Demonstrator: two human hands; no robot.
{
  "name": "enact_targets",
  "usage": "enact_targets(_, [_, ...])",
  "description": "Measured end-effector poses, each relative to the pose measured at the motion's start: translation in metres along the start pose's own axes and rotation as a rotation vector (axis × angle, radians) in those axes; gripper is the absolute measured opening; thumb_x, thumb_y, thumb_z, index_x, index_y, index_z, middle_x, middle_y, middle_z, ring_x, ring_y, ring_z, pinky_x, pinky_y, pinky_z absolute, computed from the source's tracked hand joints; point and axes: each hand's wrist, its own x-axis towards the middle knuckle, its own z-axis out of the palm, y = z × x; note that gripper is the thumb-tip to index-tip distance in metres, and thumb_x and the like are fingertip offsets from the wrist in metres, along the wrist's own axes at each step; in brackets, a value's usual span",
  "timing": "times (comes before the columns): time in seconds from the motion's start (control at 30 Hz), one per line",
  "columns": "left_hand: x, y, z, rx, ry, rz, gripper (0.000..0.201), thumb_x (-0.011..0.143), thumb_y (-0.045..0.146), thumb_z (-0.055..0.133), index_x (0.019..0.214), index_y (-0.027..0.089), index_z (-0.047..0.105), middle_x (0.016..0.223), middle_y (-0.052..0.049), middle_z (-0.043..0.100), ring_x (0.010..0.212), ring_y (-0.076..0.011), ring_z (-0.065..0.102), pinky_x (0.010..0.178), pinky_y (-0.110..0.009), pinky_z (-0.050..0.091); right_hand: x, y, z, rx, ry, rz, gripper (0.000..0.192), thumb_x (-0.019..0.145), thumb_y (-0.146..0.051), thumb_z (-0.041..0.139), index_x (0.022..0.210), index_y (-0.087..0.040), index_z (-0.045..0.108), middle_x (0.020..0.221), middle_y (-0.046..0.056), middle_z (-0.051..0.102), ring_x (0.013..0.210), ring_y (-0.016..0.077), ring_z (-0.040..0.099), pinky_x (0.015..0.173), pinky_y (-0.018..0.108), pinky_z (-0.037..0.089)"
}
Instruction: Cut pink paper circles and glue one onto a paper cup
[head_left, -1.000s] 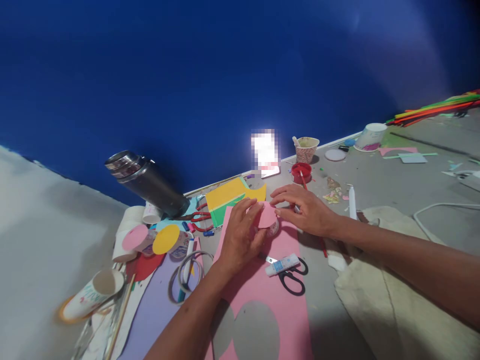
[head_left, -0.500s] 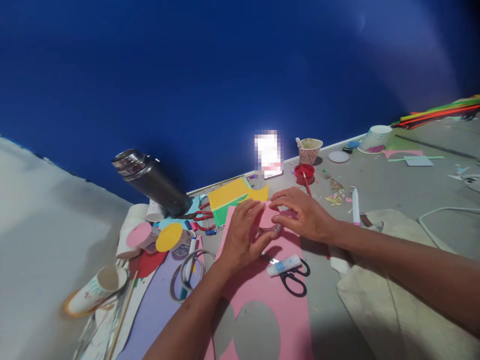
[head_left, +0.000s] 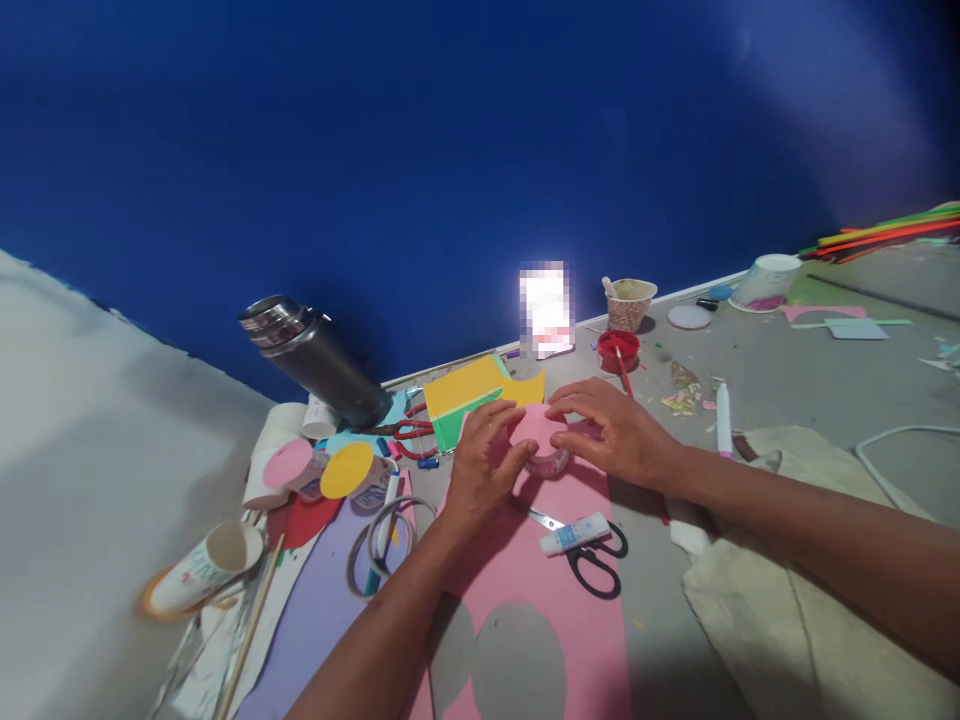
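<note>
Both hands, left (head_left: 484, 462) and right (head_left: 611, 432), pinch the pink disc (head_left: 538, 428) onto the cup (head_left: 549, 462), centred between them.

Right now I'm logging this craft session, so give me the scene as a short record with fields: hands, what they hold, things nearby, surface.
left hand: left hand presses the pink paper disc from the left
right hand: right hand holds the disc's right edge
under the disc: small cup, mostly hidden
below: pink sheet with round cut-outs
near right hand: glue tube lying across black scissors
near left hand: tape rings, yellow-topped cup
further back: metal flask, red scissors
surface: grey floor
</note>
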Motion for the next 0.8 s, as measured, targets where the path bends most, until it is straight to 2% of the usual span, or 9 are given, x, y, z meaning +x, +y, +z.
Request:
enact_targets(0.17, [0.0029, 0.0015, -0.0014, -0.101, -0.067, -0.157, 0.042, 0.086, 0.03, 0.073, 0.128, 0.027, 0.066, 0.138, -0.008, 0.064, 0.126, -0.0257, 0.059, 0.107, -0.047, 0.047, -0.0016, 0.0015, 0.0019, -0.044, 0.03, -0.011, 0.031, 0.087, -0.025, 0.07, 0.118, -0.023, 0.068, 0.117, 0.012, 0.072, 0.111, 0.0311, 0.065, 0.096, 0.052, 0.054])
enact_targets(0.27, [0.005, 0.0021, -0.0019, -0.172, -0.117, -0.227, 0.038, 0.087, 0.03, 0.071, 0.124, 0.026, 0.068, 0.131, -0.008, 0.068, 0.12, -0.0258, 0.063, 0.105, -0.047, 0.048, -0.0022, 0.003, 0.003, -0.055, 0.017, -0.046, 0.028, 0.089, -0.026, 0.068, 0.117, -0.022, 0.07, 0.119, 0.013, 0.071, 0.111, 0.0312, 0.064, 0.096, 0.053, 0.054])
enact_targets(0.47, [0.0091, 0.0063, -0.0032, -0.287, -0.132, -0.324, 0.032, 0.082, 0.024, 0.074, 0.114, 0.027, 0.072, 0.122, -0.006, 0.073, 0.109, -0.0258, 0.069, 0.099, -0.048, 0.054, -0.0009, 0.0043, 0.004, -0.054, 0.019, -0.047, 0.025, 0.088, -0.024, 0.069, 0.113, -0.022, 0.071, 0.117, 0.012, 0.072, 0.108, 0.0302, 0.065, 0.094, 0.052, 0.055])
enact_targets(0.57, [0.01, 0.0071, -0.0034, -0.333, -0.138, -0.344, 0.031, 0.081, 0.023, 0.075, 0.112, 0.026, 0.072, 0.117, -0.007, 0.074, 0.103, -0.0248, 0.071, 0.094, -0.046, 0.058, -0.0007, 0.0051, 0.0045, -0.047, 0.021, -0.054, 0.025, 0.088, -0.024, 0.069, 0.113, -0.022, 0.07, 0.117, 0.012, 0.072, 0.108, 0.0301, 0.066, 0.095, 0.052, 0.055])
enact_targets(0.8, [0.0084, 0.0014, -0.0012, -0.349, -0.108, -0.311, 0.034, 0.081, 0.023, 0.075, 0.114, 0.027, 0.07, 0.123, -0.007, 0.071, 0.108, -0.024, 0.07, 0.096, -0.045, 0.057, -0.0017, 0.0072, 0.0053, -0.031, 0.03, -0.017, 0.032, 0.087, -0.026, 0.07, 0.118, -0.023, 0.068, 0.119, 0.012, 0.071, 0.111, 0.0309, 0.065, 0.097, 0.054, 0.054])
